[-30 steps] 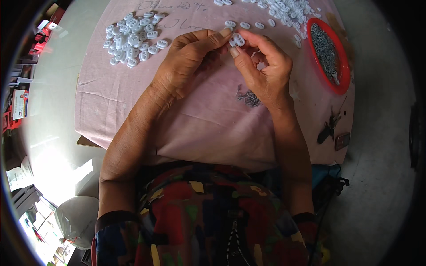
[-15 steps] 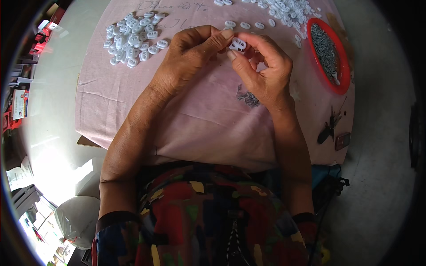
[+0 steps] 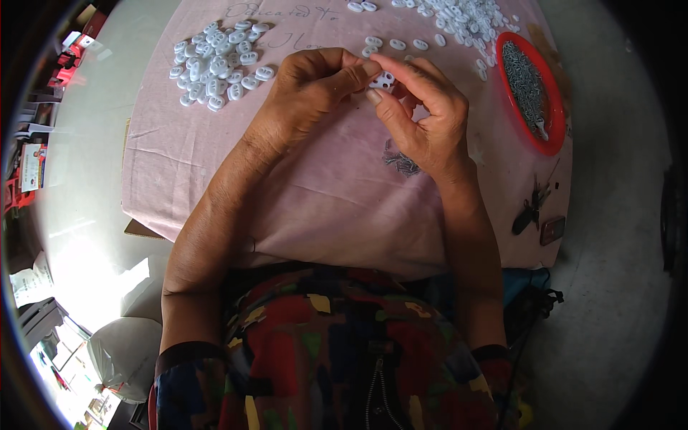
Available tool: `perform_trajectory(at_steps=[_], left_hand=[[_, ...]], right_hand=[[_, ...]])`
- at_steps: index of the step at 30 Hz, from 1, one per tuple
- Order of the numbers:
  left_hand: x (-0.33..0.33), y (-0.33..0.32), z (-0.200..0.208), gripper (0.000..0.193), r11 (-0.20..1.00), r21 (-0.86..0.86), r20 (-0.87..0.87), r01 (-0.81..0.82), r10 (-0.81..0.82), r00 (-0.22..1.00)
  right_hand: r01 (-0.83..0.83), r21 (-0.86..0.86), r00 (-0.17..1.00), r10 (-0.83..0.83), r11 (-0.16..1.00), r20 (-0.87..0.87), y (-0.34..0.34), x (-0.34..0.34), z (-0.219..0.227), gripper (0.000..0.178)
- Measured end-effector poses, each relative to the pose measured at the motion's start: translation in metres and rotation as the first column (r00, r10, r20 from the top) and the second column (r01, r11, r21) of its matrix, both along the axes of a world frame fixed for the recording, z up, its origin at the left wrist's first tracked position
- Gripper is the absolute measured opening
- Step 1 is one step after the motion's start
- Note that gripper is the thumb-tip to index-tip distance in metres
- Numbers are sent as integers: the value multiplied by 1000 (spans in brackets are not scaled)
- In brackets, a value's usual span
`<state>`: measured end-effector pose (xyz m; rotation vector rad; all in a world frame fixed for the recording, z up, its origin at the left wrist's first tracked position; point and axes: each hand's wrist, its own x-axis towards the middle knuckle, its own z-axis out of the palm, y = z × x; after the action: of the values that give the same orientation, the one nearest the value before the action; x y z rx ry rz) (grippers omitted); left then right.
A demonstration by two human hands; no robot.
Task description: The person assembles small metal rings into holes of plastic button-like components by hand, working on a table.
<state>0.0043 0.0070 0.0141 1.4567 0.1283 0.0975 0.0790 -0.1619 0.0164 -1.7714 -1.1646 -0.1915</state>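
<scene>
Above the pink cloth, both hands meet at a small white plastic piece with dark holes point(image 3: 385, 80). My left hand point(image 3: 304, 93) is closed, its thumb and forefinger pinching at the piece's left edge. On the other side, my right hand point(image 3: 433, 118) has thumb and forefinger closed on the piece, its other fingers curled behind. The fingers cover much of the piece, and whether a screw is between them cannot be made out. Just below the right hand lies a small heap of grey screws point(image 3: 403, 161). Several white oval pieces point(image 3: 397, 44) lie beyond the fingertips.
A pile of white oval pieces point(image 3: 215, 66) sits at the far left, a larger one point(image 3: 469, 21) at the far right. The red oval dish point(image 3: 552, 149) holds many screws and a white spoon point(image 3: 542, 130). Keys point(image 3: 529, 215) and a small dark device point(image 3: 553, 229) lie near the right edge.
The right fingers have shifted slightly over the white piece, which now shows less between the hands. Both hands keep hold of it; the piles and dish stay as they were.
</scene>
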Motion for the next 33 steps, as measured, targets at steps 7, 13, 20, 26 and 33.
perform_trajectory(at_steps=[7, 13, 20, 26, 33], left_hand=[[0, 3, -4, 28, 999, -54, -57, 3, -6, 998], [-1, 4, 1, 26, 998, -49, -48, 33, -36, 998], [-2, 1, 2, 27, 999, 35, -48, 33, -31, 998], [-4, -1, 6, 28, 998, -3, -13, 70, -70, 997], [-4, 4, 7, 27, 996, -49, -109, 69, -74, 991]], right_hand=[[3, 43, 1000, -3, 999, -14, 3, -1, -2, 36], [-5, -3, 1000, 5, 1000, 1, 2, -2, 3, 33], [-39, -9, 999, 39, 999, -34, 0, -1, 3, 31], [-59, 18, 998, 59, 998, -12, -3, 2, 2, 30], [-41, -39, 997, 44, 998, 69, 0, 1, 5, 35]])
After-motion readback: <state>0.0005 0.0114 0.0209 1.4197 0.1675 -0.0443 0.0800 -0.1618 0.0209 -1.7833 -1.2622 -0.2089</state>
